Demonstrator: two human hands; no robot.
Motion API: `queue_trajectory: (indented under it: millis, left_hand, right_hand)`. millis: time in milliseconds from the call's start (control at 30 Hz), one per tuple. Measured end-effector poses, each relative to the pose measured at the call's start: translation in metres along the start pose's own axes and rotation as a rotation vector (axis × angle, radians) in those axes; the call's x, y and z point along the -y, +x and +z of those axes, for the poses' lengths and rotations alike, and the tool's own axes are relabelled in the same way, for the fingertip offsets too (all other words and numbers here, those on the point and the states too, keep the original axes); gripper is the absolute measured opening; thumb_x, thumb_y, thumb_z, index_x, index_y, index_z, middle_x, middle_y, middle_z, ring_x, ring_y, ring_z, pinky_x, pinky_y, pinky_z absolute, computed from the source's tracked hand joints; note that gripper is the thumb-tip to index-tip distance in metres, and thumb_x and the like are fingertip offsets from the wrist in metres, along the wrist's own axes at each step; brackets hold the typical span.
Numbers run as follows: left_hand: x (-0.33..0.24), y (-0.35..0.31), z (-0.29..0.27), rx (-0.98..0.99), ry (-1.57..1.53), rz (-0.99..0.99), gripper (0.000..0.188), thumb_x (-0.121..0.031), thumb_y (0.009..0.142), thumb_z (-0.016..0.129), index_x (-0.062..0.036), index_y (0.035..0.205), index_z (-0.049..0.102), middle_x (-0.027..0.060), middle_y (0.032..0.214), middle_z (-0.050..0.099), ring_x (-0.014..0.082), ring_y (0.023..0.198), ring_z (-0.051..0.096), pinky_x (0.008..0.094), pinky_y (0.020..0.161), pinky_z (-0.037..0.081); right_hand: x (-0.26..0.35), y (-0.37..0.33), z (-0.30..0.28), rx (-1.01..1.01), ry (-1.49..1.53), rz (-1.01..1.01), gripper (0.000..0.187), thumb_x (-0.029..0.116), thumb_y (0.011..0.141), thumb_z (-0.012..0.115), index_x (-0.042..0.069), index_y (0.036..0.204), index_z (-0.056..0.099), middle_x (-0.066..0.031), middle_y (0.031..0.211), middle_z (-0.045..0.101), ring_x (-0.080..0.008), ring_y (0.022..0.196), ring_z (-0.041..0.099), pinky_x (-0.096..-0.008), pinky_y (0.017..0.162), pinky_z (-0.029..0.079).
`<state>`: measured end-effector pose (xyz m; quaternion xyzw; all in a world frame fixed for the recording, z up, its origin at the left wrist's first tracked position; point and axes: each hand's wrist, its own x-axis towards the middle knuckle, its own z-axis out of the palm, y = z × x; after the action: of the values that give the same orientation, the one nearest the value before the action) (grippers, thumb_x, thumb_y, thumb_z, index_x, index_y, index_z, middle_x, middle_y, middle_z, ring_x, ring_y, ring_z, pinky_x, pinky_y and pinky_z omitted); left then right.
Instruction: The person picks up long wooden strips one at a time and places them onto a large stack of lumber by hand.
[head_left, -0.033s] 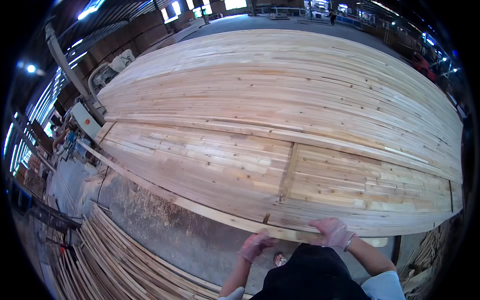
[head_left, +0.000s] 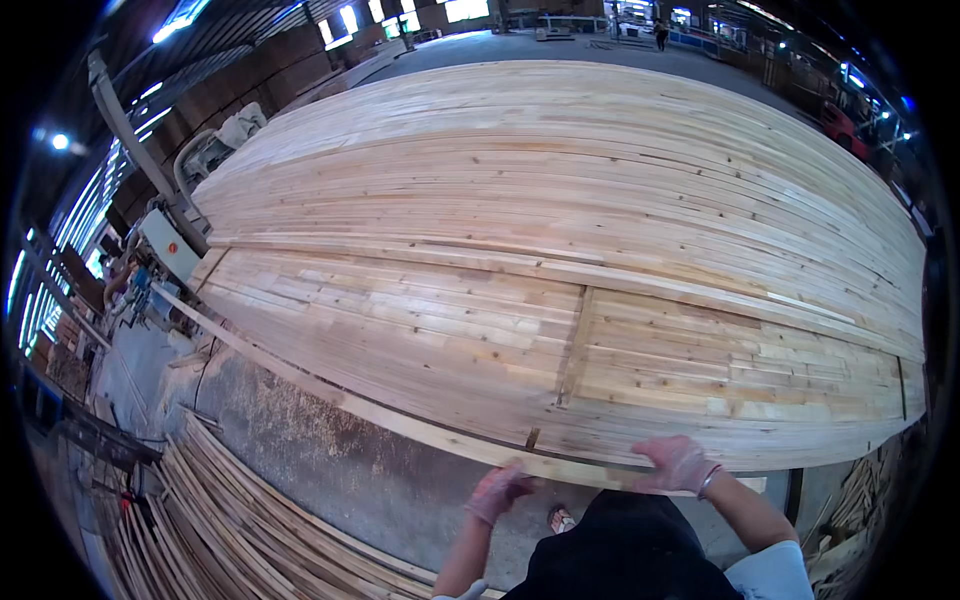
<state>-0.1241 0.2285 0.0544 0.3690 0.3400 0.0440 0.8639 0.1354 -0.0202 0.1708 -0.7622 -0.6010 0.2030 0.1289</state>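
A long, narrow wooden strip runs along the near edge of a wide stack of pale boards. My left hand, in a thin pinkish glove, is closed on the strip left of my body, fingers over its edge. Farther right, my gloved right hand also grips the strip, its thumb side toward the boards. The undersides of both hands are hidden. Flush with the boards' surface, a dark crosswise gap divides two board sections. A raised lengthwise strip lies across the middle of the stack.
Many loose thin strips lie in a pile at the lower left. Sawdust covers part of the concrete floor. A machine with a pale control box stands beyond the strip's far left end. Scrap wood lies at the lower right.
My left hand has shifted slightly left and my right hand slightly right, so they are a little farther apart. The strip sits slightly farther left.
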Motion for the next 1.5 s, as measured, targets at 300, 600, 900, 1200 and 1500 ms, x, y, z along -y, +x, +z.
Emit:
queue_trajectory:
  millis: [300,600,900,1200,1500]
  left_hand:
    - [-0.008,-0.011,-0.037,-0.009,-0.594,0.332,0.055,-0.043,0.081,0.070,-0.0094,0.122,0.058,0.0114,0.112,0.066,0.0243,0.095,0.066,0.0486,0.087,0.053]
    - [0.072,0.019,0.057,0.243,-0.349,-0.040,0.050,-0.031,0.089,0.061,-0.0097,0.133,0.050,0.0116,0.133,0.056,0.0279,0.115,0.058,0.0446,0.107,0.040]
    - [0.012,0.007,-0.066,-0.228,-0.640,0.329,0.037,-0.038,0.089,0.062,-0.0085,0.111,0.062,0.0036,0.087,0.063,0.0169,0.071,0.054,0.0411,0.087,0.051]
    - [0.022,0.068,-0.026,-0.551,-0.878,0.224,0.032,-0.045,0.093,0.053,-0.0173,0.103,0.066,0.0012,0.104,0.069,0.0246,0.098,0.064,0.0515,0.088,0.050]
    - [0.016,0.033,0.052,-0.642,-0.891,0.185,0.043,-0.049,0.092,0.049,-0.0085,0.094,0.064,0.0066,0.093,0.068,0.0246,0.077,0.062,0.0479,0.083,0.053]
  right_hand:
    - [0.000,-0.008,0.022,0.363,0.381,0.527,0.075,0.071,0.083,0.050,0.009,0.123,0.062,-0.0153,0.113,0.067,-0.0305,0.110,0.061,-0.0383,0.097,0.044]
    - [0.067,0.090,0.048,0.043,0.142,0.008,0.053,0.050,0.084,0.058,0.016,0.125,0.056,-0.0157,0.114,0.065,-0.0344,0.103,0.062,-0.0443,0.088,0.049]
    - [-0.061,0.039,0.028,-0.163,1.120,0.344,0.048,0.047,0.087,0.064,0.007,0.114,0.063,-0.0071,0.101,0.067,-0.0161,0.083,0.064,-0.0324,0.077,0.052]
    - [-0.348,-0.012,-0.040,-0.983,2.202,0.392,0.034,0.046,0.089,0.064,0.019,0.071,0.052,-0.0020,0.063,0.046,-0.0246,0.062,0.050,-0.0429,0.065,0.049]
    - [-0.545,0.007,-0.020,-1.217,1.061,0.653,0.063,0.047,0.084,0.068,0.012,0.132,0.048,-0.0091,0.121,0.055,-0.0308,0.100,0.054,-0.0441,0.087,0.047]
